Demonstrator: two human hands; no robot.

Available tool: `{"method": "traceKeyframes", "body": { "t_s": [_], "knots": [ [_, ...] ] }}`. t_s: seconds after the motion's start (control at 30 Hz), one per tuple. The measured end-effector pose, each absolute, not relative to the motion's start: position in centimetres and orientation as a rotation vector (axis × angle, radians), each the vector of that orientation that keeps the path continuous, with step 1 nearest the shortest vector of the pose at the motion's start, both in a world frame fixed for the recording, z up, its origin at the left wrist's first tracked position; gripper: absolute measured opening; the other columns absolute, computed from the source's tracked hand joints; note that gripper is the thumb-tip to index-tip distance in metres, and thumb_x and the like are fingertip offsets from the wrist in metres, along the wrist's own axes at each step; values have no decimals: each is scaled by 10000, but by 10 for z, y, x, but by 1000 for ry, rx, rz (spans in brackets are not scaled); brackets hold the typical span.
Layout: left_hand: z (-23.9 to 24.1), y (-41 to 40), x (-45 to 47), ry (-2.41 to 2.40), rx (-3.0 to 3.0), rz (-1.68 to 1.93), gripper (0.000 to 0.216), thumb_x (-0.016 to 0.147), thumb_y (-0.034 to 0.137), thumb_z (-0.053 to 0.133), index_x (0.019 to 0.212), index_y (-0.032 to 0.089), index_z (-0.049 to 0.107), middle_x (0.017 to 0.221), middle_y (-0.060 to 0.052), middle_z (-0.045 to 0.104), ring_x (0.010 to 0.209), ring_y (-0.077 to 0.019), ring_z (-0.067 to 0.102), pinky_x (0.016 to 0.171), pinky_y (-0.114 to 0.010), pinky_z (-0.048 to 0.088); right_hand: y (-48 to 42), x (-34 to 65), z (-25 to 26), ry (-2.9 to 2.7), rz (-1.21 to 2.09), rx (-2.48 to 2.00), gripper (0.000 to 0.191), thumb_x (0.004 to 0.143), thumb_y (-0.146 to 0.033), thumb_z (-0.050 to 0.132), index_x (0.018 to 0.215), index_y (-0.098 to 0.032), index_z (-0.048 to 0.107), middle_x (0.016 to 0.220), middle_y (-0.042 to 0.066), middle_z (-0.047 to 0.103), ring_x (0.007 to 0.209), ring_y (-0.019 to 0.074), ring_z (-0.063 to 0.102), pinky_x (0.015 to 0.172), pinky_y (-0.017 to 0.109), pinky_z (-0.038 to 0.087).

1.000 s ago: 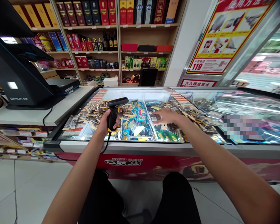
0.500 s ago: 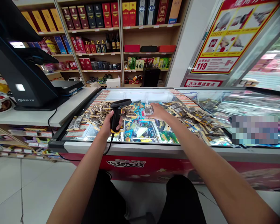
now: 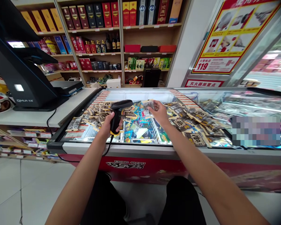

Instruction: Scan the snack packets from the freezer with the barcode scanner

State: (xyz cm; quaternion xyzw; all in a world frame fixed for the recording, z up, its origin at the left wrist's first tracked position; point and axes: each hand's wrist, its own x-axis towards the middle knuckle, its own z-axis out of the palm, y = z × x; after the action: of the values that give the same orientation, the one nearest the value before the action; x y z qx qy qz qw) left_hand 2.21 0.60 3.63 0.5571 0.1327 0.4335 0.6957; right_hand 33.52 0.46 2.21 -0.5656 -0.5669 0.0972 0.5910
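My left hand (image 3: 108, 125) is wrapped round the handle of a black and yellow barcode scanner (image 3: 118, 114), its head pointing right toward my other hand. Between the thumb and fingers of my right hand (image 3: 159, 112) is a small snack packet (image 3: 148, 105) with a see-through front and tan edges. It is held over the glass top of a chest freezer (image 3: 131, 148). One pile of similar packets (image 3: 98, 114) lies left of the scanner, and another pile of packets (image 3: 192, 122) spreads to the right of my right hand.
On the white counter (image 3: 44, 111) at the left stands a dark checkout machine (image 3: 25, 90). The scanner's cord (image 3: 109, 147) hangs over the freezer front. Shelves (image 3: 98, 29) of boxes and bottles rise behind. Colourful packages (image 3: 140, 129) show through the glass.
My right hand has turned and lifted the packet a little, bringing it upright facing the scanner. The left hand and scanner have hardly moved.
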Motion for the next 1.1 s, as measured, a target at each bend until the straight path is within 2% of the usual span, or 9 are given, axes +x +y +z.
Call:
{"method": "traceKeyframes", "body": {
  "t_s": [0.13, 0.57, 0.7, 0.77, 0.87, 0.97, 1.03, 1.1],
  "knots": [
    [38, 3, 23, 322, 1275, 948, 641, 881, 730, 697, 1098, 128, 669, 644, 12, 623, 368, -82, 461, 391, -224, 298, 1, 327, 24, -1294, 143, -1299, 438, 854, -551, 734, 1123, -230, 603, 1029, 79, 700, 972, 268, 669, 921, 429, 571],
    [39, 1, 23, 320, 1299, 931, 639, 869, 742, 695, 1075, 138, 664, 641, 14, 631, 356, -79, 444, 392, -232, 295, -8, 320, 28, -1333, 187, -1297, 406, 868, -522, 730, 1113, -254, 549, 1002, 69, 668, 934, 276, 665, 867, 440, 571],
    [38, 4, 22, 312, 1268, 953, 624, 870, 722, 693, 1076, 134, 673, 637, 17, 622, 361, -78, 440, 398, -234, 313, 0, 324, 23, -1301, 189, -1313, 413, 862, -558, 722, 1095, -246, 583, 1034, 78, 685, 976, 280, 678, 918, 446, 569],
    [38, 6, 22, 308, 1223, 980, 622, 859, 713, 700, 1080, 132, 679, 626, 23, 608, 362, -81, 442, 394, -232, 311, 10, 328, 18, -1251, 302, -1375, 406, 871, -568, 693, 1091, -232, 626, 1059, 92, 711, 995, 285, 698, 910, 439, 583],
    [38, 9, 23, 309, 1168, 1036, 627, 856, 709, 698, 1089, 127, 687, 613, 28, 594, 360, -84, 443, 390, -233, 308, 30, 332, 14, -1162, 523, -1501, 473, 843, -514, 718, 1175, -180, 674, 1115, 147, 753, 1019, 315, 738, 876, 439, 609],
    [37, 11, 24, 340, 1128, 1048, 615, 884, 710, 667, 1086, 129, 685, 605, 27, 593, 347, -87, 442, 386, -236, 294, 48, 329, 14, -1140, 628, -1535, 692, 815, -448, 766, 1403, -115, 620, 1231, 220, 757, 1075, 357, 756, 858, 459, 628],
    [37, 11, 25, 363, 1108, 1043, 608, 897, 712, 656, 1086, 134, 681, 603, 29, 591, 344, -88, 440, 384, -235, 285, 57, 325, 16, -1179, 648, -1537, 786, 843, -461, 759, 1521, -119, 559, 1341, 242, 727, 1162, 365, 742, 888, 455, 630],
    [38, 11, 25, 370, 1107, 1047, 606, 899, 711, 654, 1091, 137, 676, 604, 30, 588, 348, -86, 436, 387, -233, 285, 60, 321, 17, -1269, 556, -1562, 793, 875, -487, 740, 1566, -153, 542, 1449, 236, 674, 1291, 369, 684, 989, 461, 605]
  ]
}}
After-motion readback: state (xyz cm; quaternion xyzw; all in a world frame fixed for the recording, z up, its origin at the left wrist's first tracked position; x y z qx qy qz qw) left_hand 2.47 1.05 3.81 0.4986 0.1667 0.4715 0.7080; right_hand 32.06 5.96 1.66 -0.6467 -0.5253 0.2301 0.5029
